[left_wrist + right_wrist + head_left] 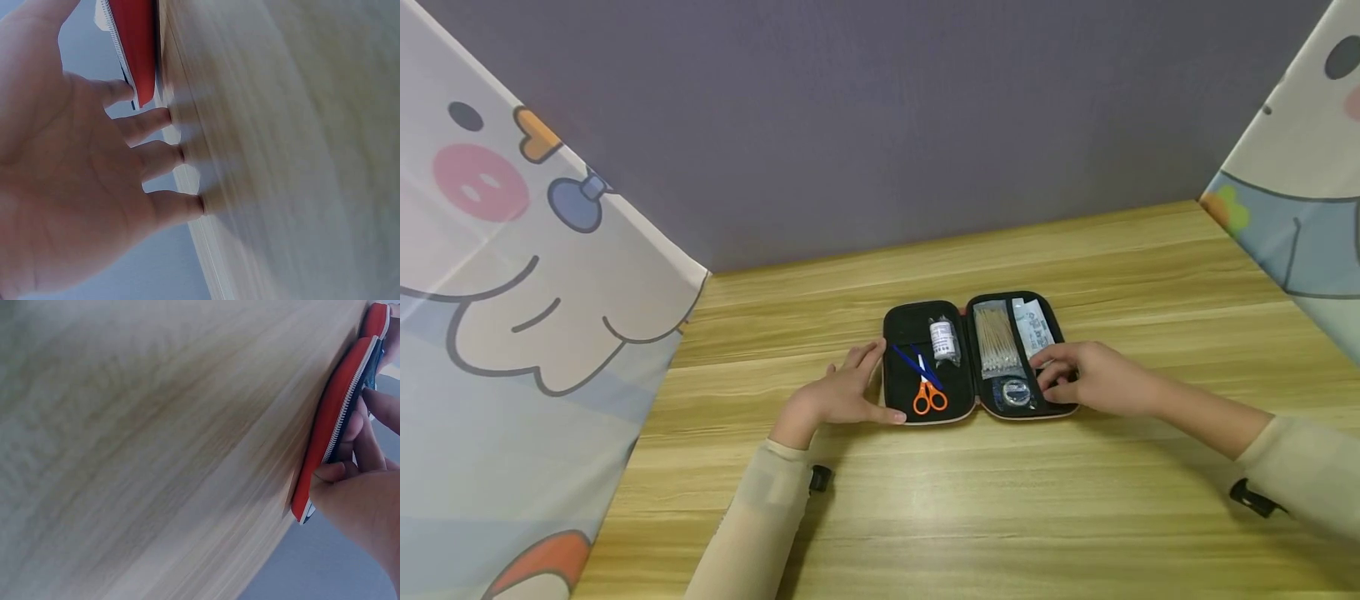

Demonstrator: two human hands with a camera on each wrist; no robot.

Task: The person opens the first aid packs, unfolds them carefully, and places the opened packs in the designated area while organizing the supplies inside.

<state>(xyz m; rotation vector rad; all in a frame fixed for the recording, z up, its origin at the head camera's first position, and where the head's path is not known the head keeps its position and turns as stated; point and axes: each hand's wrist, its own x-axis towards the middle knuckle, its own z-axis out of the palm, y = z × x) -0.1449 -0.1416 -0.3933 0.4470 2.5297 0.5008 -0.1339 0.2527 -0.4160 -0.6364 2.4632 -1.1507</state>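
Observation:
A zippered first-aid case (901, 325), red outside and black inside, lies unfolded on the table. My left hand (842, 392) touches its left edge with extended fingers and thumb. My right hand (1090, 379) reaches into the right half with bent fingers; whether they pinch anything is hidden. In the right wrist view that hand (369, 469) bends over the zipper rim. Orange-handled scissors (929, 398), blue tweezers (917, 364) and a wrapped bandage roll (943, 340) lie in the left half. Bagged cotton swabs (997, 337), a tape roll (1017, 392) and white packets (1034, 327) fill the right.
The wood-grain table (925, 517) stretches around the case. A grey panel (880, 125) stands behind it, with cartoon-printed cloths (497, 292) at both sides. Black wrist straps (821, 478) show at the sleeves.

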